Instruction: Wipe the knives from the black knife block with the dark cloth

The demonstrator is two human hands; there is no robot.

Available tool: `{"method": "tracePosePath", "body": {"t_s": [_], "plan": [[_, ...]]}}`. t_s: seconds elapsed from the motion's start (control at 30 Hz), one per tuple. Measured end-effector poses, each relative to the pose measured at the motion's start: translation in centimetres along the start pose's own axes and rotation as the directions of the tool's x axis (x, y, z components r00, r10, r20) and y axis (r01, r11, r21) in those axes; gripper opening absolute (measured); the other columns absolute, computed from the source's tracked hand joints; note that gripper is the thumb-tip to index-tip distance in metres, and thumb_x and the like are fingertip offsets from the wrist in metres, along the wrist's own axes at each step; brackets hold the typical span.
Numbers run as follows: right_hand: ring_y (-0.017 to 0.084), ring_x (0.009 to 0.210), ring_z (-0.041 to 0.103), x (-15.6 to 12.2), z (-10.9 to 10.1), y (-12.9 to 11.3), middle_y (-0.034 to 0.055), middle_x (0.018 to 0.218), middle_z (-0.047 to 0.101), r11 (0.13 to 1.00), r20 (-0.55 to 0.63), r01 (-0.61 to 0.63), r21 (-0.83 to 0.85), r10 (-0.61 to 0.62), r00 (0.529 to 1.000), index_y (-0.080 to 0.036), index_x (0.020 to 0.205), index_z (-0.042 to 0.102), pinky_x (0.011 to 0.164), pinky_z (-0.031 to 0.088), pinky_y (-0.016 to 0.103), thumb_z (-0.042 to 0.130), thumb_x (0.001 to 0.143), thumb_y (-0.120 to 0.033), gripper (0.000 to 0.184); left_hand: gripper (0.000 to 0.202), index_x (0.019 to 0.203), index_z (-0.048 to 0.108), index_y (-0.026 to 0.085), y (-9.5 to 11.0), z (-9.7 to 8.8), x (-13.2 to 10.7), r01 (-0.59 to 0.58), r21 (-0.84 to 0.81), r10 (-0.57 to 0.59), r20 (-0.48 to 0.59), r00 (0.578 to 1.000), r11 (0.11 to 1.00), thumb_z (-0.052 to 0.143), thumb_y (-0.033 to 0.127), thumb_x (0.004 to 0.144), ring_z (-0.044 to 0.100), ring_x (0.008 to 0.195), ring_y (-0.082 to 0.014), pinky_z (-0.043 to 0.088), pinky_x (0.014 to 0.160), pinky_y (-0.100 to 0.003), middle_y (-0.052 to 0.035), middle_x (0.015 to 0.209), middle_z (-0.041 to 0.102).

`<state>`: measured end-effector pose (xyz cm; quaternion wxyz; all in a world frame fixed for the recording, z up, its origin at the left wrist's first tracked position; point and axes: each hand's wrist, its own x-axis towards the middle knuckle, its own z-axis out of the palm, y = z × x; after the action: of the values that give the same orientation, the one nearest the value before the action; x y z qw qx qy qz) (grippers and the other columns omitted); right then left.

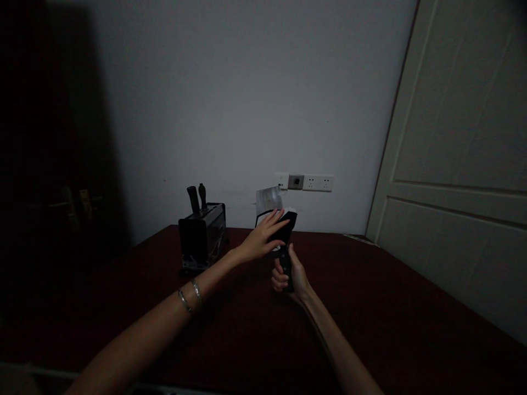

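Gripping a broad-bladed cleaver (269, 199), the right hand (291, 272) has its fingers closed around the dark handle. The left hand (267, 233) lies just above it, fingers spread across a black-and-white piece of material (290, 220) that covers part of the blade; whether it presses hard, I cannot tell. The cleaver stands with its grey blade upward, over the middle of a dark red table (247, 329). Two silvery bracelets (184, 300) circle the left wrist. To the left on the table is a black knife block (201, 233), two dark handles (192, 199) rising from its top. Farther back, a pale wall (247, 99) bears a row of sockets (318, 182); at right stands a panelled door (461, 164)
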<state>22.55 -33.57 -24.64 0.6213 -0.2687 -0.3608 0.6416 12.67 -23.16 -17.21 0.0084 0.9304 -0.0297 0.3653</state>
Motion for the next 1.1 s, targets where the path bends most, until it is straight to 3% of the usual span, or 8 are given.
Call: {"method": "tracePosePath", "body": {"t_s": [0.27, 0.43, 0.57, 0.67, 0.77, 0.87, 1.0, 1.1], "plan": [[0.006, 0.028, 0.028, 0.4, -0.1, -0.1, -0.0065, 0.034, 0.034, 0.992, -0.055, 0.063, -0.106, -0.069, 0.996, -0.016, 0.056, 0.051, 0.032, 0.021, 0.019, 0.034, 0.071, -0.071, 0.060, 0.028, 0.109, 0.060, 0.023, 1.4, 2.9, 0.2, 0.166, -0.176, -0.222, -0.372, 0.901, 0.970, 0.050, 0.029, 0.084, 0.027, 0.130, -0.0212, 0.027, 0.104, -0.047, -0.0064, 0.136, 0.039], [0.005, 0.030, 0.029, 0.7, -0.4, -0.1, -0.0073, 0.039, 0.037, 0.962, -0.099, 0.173, -0.213, -0.198, 0.975, -0.013, 0.068, 0.059, 0.032, 0.019, 0.019, 0.052, 0.068, -0.061, 0.048, 0.025, 0.101, 0.064, 0.017, 1.7, 1.4, 1.4, 0.193, -0.476, -0.451, -0.517, 0.728, 0.858, 0.055, 0.027, 0.080, 0.048, 0.115, -0.0199, 0.036, 0.100, -0.038, -0.0087, 0.124, 0.052], [0.005, 0.034, 0.037, 0.9, -0.4, -0.3, -0.0038, 0.040, 0.047, 0.840, -0.198, 0.321, -0.437, -0.438, 0.877, -0.013, 0.064, 0.060, 0.034, 0.023, 0.019, 0.060, 0.068, -0.053, 0.040, 0.030, 0.102, 0.064, 0.015, 0.4, -1.1, 2.6, 0.166, -0.637, -0.614, -0.588, 0.526, 0.752, 0.060, 0.028, 0.075, 0.054, 0.107, -0.0204, 0.041, 0.094, -0.038, -0.0094, 0.116, 0.059], [0.009, 0.040, 0.049, 0.9, -0.5, -0.1, 0.0010, 0.046, 0.058, 0.775, -0.232, 0.345, -0.529, -0.523, 0.820, -0.013, 0.061, 0.060, 0.039, 0.035, 0.020, 0.064, 0.067, -0.047, 0.035, 0.035, 0.106, 0.062, 0.015, -0.8, -2.6, 3.1, 0.116, -0.679, -0.649, -0.618, 0.444, 0.725, 0.061, 0.027, 0.074, 0.056, 0.106, -0.0203, 0.043, 0.093, -0.037, -0.0103, 0.116, 0.059], [0.013, 0.044, 0.057, 0.9, -0.6, 0.2, 0.0042, 0.056, 0.064, 0.758, -0.256, 0.323, -0.567, -0.535, 0.805, -0.014, 0.063, 0.059, 0.039, 0.040, 0.021, 0.068, 0.065, -0.044, 0.031, 0.031, 0.102, 0.064, 0.017, -1.2, -3.5, 3.2, 0.102, -0.614, -0.572, -0.644, 0.508, 0.782, 0.062, 0.025, 0.073, 0.053, 0.109, -0.0199, 0.041, 0.096, -0.037, -0.0096, 0.120, 0.056], [0.012, 0.036, 0.053, 0.8, -0.5, 0.5, 0.0012, 0.055, 0.062, 0.723, -0.270, 0.319, -0.612, -0.571, 0.776, -0.016, 0.066, 0.055, 0.032, 0.034, 0.020, 0.071, 0.061, -0.041, 0.029, 0.026, 0.099, 0.066, 0.018, -0.8, -3.5, 2.8, 0.125, -0.501, -0.442, -0.587, 0.679, 0.857, 0.059, 0.023, 0.075, 0.050, 0.113, -0.0198, 0.036, 0.101, -0.038, -0.0086, 0.123, 0.054], [0.008, 0.035, 0.042, 0.7, -0.6, 0.6, -0.0060, 0.047, 0.048, 0.614, -0.274, 0.292, -0.733, -0.660, 0.700, -0.019, 0.061, 0.051, 0.034, 0.028, 0.021, 0.071, 0.061, -0.038, 0.028, 0.027, 0.104, 0.063, 0.020, -0.9, -2.6, 1.9, 0.095, -0.307, -0.213, -0.378, 0.901, 0.947, 0.055, 0.021, 0.078, 0.043, 0.120, -0.0206, 0.033, 0.102, -0.045, -0.0076, 0.130, 0.046], [0.009, 0.045, 0.039, 0.8, -0.8, 0.5, -0.0051, 0.051, 0.046, 0.532, -0.253, 0.317, -0.785, -0.743, 0.619, -0.019, 0.057, 0.052, 0.044, 0.029, 0.022, 0.072, 0.059, -0.035, 0.026, 0.029, 0.107, 0.060, 0.021, -1.6, -1.6, 1.1, -0.018, -0.177, -0.013, -0.175, 0.984, 0.984, 0.052, 0.018, 0.080, 0.034, 0.126, -0.0204, 0.029, 0.103, -0.048, -0.0070, 0.135, 0.040]]}}
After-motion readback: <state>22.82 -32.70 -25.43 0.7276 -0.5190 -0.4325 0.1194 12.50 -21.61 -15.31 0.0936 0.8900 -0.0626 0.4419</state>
